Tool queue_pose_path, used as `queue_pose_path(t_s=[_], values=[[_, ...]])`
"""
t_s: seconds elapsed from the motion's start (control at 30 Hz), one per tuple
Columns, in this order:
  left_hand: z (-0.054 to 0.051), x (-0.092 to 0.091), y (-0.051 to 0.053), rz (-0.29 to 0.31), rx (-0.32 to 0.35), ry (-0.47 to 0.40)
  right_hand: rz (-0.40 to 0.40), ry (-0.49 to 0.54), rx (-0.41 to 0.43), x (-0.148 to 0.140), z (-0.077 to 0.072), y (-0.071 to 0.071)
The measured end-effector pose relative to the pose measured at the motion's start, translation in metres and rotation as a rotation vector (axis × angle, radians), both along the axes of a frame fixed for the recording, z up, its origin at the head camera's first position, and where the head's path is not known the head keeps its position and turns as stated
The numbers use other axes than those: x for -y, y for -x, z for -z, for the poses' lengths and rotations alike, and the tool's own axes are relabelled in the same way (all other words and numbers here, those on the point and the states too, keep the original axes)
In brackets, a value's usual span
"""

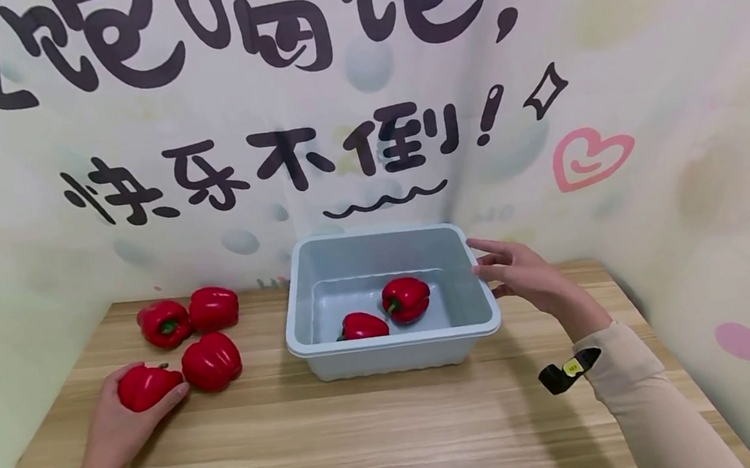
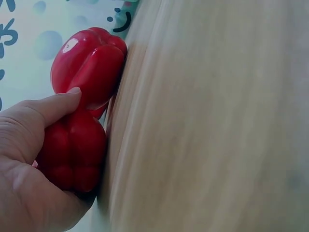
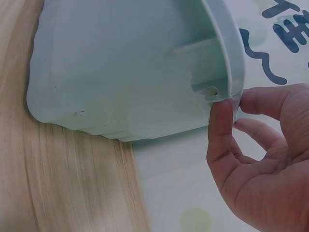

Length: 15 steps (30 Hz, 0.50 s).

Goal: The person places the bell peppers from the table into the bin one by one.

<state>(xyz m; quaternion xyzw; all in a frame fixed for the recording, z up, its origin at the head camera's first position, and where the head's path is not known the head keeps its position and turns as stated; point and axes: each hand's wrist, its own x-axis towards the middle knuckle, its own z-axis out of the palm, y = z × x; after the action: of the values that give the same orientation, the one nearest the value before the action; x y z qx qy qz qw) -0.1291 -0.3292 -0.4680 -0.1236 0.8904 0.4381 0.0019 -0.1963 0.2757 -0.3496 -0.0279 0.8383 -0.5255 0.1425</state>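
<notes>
Fingers and thumb of the left hand [image 1: 118, 418] curl round a red pepper [image 1: 148, 386] at the left of the table; the left wrist view shows the left hand [image 2: 34, 159] gripping that pepper [image 2: 72, 152], close to another pepper [image 2: 91, 65]. That neighbouring pepper [image 1: 212, 362] lies just right of the thumb. At the light blue bin [image 1: 388, 352], the right hand [image 1: 525, 275] holds the right rim. In the right wrist view, the right hand [image 3: 265, 164] pinches the rim of the bin [image 3: 120, 72]. Inside the bin lie two peppers, one at centre [image 1: 406, 299] and one nearer the front [image 1: 363, 326].
Two more red peppers [image 1: 165, 324] [image 1: 214, 309] lie behind the gripped one, near the back left edge of the wooden table [image 1: 385, 441]. A printed cloth [image 1: 358, 89] with dark writing hangs behind the table. A black strap [image 1: 570, 371] hangs at the right cuff.
</notes>
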Motion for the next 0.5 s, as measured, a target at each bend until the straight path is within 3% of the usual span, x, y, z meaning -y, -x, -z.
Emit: queue_pose_path(t_s=[0.17,0.5], values=[[-0.0001,0.0,-0.0044,-0.032,-0.009,-0.055,0.004,-0.013,0.003,-0.0001,-0.0008,0.0015],[-0.0056,0.0002,-0.008,-0.077,-0.062,-0.075,0.005,-0.01,0.016,-0.0014,0.0005,0.0027]])
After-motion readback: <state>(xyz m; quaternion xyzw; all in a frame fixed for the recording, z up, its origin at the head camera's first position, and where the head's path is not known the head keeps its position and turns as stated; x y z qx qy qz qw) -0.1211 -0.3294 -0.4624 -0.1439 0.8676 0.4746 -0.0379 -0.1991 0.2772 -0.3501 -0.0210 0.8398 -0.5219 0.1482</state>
